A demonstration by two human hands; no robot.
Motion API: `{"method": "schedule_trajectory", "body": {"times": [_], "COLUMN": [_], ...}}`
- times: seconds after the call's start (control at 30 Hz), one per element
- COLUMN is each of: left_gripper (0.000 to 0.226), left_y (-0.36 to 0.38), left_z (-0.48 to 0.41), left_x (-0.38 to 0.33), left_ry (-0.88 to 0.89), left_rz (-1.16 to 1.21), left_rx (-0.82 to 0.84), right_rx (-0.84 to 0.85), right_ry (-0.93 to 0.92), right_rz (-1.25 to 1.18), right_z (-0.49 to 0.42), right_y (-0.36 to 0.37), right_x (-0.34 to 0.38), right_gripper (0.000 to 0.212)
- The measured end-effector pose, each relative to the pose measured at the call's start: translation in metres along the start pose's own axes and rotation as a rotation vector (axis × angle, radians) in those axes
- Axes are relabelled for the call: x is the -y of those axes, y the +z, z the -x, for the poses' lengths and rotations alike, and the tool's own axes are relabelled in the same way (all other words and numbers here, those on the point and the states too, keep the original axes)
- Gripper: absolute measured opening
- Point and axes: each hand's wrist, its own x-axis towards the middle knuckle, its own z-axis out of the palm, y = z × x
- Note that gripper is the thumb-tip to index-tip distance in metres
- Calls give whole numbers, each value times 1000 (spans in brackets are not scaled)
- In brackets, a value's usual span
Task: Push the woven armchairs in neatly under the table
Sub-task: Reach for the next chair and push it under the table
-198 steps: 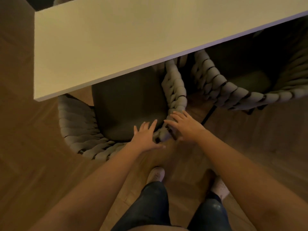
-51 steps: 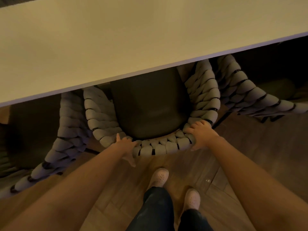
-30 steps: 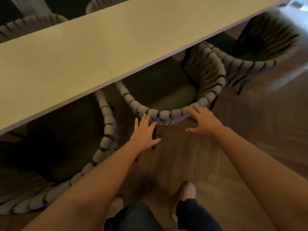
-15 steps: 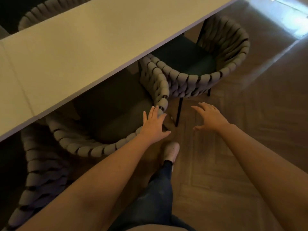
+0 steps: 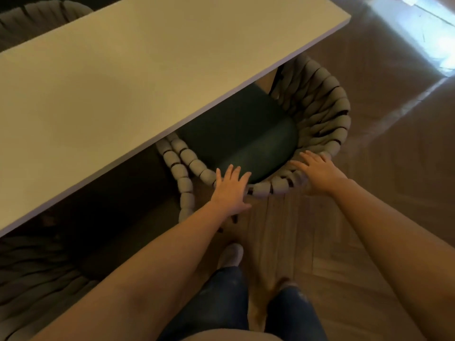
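Left hand [image 5: 231, 190] and right hand [image 5: 317, 174] lie flat, fingers straight, on the back rim of the armchair [image 5: 320, 114], half under the counter [image 5: 147, 70] end, so an even, square push should slide it straight.

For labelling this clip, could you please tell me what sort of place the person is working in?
Probably an indoor dining area, whether in a home or a café I cannot tell: a long pale table, cushioned woven armchairs tucked along both its sides, and a herringbone wood floor.
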Motion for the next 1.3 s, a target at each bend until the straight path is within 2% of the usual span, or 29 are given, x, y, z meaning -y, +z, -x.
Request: {"method": "schedule_trajectory", "body": {"times": [0.1,0.2,0.33,0.43,0.57,0.77,1.03,1.3], "left_gripper": [94,78,40,44,44,39,41,41], "left_y": [-2,7,13,17,22,15,35,43], "left_z": [-34,-64,-90,-95,-93,-92,-91,-85], "left_x": [-24,-61,-106,-123,-131,-147,-199,-241], "left_ry": [-36,-85,-258,-417,-545,-579,-544,-502], "left_rz": [53,64,57,72,43,43,38,-5], "left_rx": [118,198,178,170,111,157,222,250], "right_rx": [133,198,181,151,25,34,30,46], "right_ry": [-20,-116,-363,-531,-667,-662,-621,-600], "right_rz": [135,284,351,371,385,345,250,282], "right_z": [-22,-48,-86,-112,-125,-115,-74,-40], "right_y": [-1,0,-4,-5,1,9,52,78], "right_x": [-47,-94,-142,-171,-184,-190,-232,-259], "right_gripper": [94,99,74,59,26,8,16,16]}}
